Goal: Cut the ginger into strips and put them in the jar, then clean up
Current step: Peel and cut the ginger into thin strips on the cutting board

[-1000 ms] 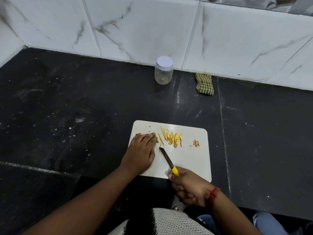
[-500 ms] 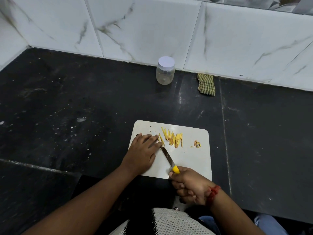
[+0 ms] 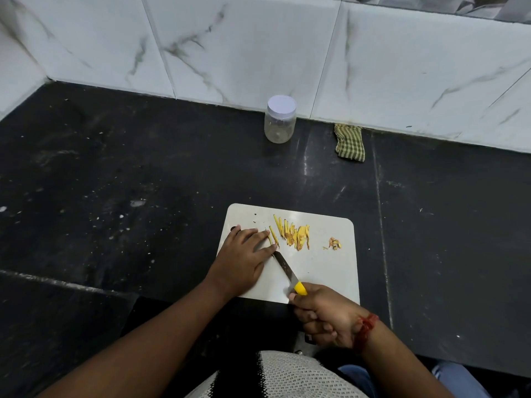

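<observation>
The knife point(image 3: 286, 270) is gripped by the right hand point(image 3: 324, 314); the left hand point(image 3: 244, 259) is laid flat, fingers straight, beside the ginger strips point(image 3: 291, 232) on the cutting board point(image 3: 324, 271). The lidded jar point(image 3: 280, 119) is stood near the wall.

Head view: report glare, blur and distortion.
Head view: soft glare streaks on the dark counter near the jar; wide-angle bending bows the wall tiles at the edges; ginger strips and knife are sharp, with no motion blur.
</observation>
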